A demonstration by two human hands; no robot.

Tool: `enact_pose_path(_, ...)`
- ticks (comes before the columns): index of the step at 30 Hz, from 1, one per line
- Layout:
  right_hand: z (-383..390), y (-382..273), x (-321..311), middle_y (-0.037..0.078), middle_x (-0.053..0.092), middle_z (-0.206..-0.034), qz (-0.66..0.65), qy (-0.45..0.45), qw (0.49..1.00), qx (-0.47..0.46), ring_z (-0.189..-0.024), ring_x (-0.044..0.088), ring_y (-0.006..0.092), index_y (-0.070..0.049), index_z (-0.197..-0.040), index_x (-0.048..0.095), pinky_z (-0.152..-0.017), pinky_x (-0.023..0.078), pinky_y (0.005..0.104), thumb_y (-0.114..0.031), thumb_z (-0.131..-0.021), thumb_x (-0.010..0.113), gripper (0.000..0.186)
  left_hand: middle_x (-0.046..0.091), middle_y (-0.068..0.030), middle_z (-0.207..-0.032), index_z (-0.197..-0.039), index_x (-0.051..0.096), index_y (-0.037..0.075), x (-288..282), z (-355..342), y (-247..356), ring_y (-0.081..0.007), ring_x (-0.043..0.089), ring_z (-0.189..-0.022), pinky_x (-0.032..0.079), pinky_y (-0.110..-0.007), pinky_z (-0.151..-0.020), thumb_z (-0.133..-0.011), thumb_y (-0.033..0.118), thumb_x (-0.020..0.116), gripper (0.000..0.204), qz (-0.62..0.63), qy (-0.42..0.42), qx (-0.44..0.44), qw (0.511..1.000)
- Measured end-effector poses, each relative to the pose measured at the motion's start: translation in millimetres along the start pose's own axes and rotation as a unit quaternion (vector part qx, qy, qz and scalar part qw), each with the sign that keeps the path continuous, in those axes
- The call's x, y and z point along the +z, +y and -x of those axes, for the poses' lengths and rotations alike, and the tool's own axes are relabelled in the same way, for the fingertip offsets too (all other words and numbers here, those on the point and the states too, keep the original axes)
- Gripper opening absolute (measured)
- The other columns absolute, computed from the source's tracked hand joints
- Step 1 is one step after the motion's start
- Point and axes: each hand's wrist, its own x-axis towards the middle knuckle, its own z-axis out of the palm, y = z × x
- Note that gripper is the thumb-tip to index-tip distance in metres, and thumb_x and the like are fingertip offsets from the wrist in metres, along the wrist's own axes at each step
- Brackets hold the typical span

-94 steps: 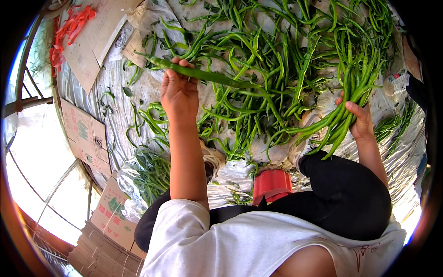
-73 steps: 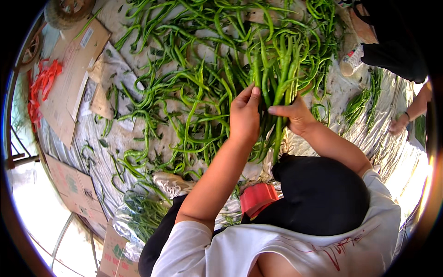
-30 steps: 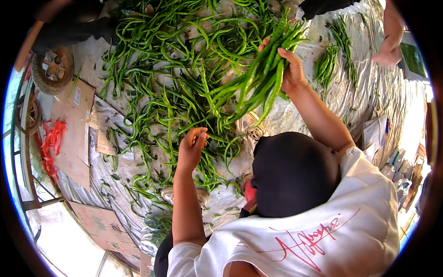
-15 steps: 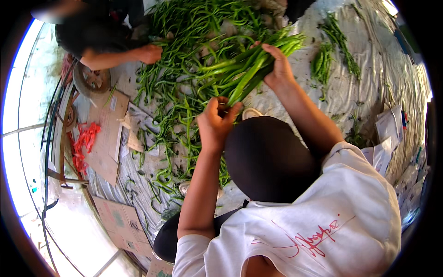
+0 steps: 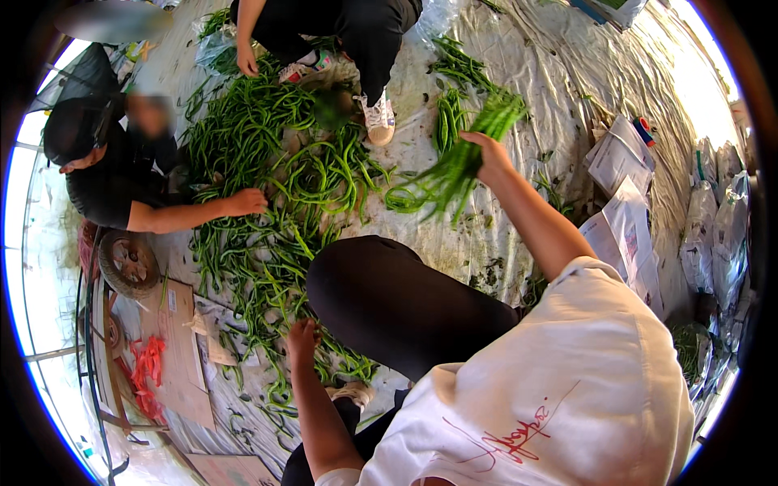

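Note:
My right hand [image 5: 486, 158], out to the right above the plastic sheet, is closed around a bunch of long green chili peppers [image 5: 474, 162]. The bunch is smeared by motion, and its lower ends hang apart. Left of my raised knee, my left hand [image 5: 303, 338] hovers at the edge of the heap of green peppers [image 5: 267, 251]. Its fingers are curled, and whatever they may hold is too small to make out. Past the right hand's bunch, a smaller bundle of peppers [image 5: 448, 121] lies on the sheet.
A co-worker at the left reaches a hand [image 5: 245, 202] over the heap. Another person's hand [image 5: 247, 61] hangs at its far side, near a white shoe [image 5: 378, 120]. A wheel [image 5: 130, 263], cardboard [image 5: 174, 348] and red plastic [image 5: 147, 364] lie left; papers [image 5: 624, 231] lie right.
My hands have parted: the right has carried the pepper bunch outward, while the left has let go of it and dropped toward the near heap. The view has shifted, showing more of both co-workers.

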Motion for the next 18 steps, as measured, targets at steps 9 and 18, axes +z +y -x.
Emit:
enact_pose_path(9, -1, -27, -45, 0.011, 0.067, -0.090, 0.011, -0.042, 0.997, -0.058, -0.076, 0.064, 0.0246, -0.001, -0.098, 0.067, -0.070, 0.054, 0.0401, -0.004, -0.073, 0.069, 0.025, 0.063, -0.0054, -0.080, -0.111, 0.058, -0.005, 13, -17, 30, -0.0090, 0.057, -0.063, 0.047, -0.023, -0.055, -0.094, 0.019, 0.051, 0.030, -0.009, -0.072, -0.056, 0.996)
enact_pose_path(18, -27, -15, -12, 0.006, 0.067, -0.099, 0.288, -0.126, 0.927, -0.207, -0.088, 0.064, 0.0162, -0.003, -0.111, 0.056, -0.081, 0.052, 0.0326, 0.007, -0.067, 0.072, 0.048, 0.065, -0.0072, -0.084, -0.108, 0.061, -0.001, 15, -45, 57, -0.0104, 0.060, -0.072, 0.048, -0.027, -0.065, -0.092, 0.019, 0.055, 0.026, -0.113, -0.068, 0.030, 0.991)
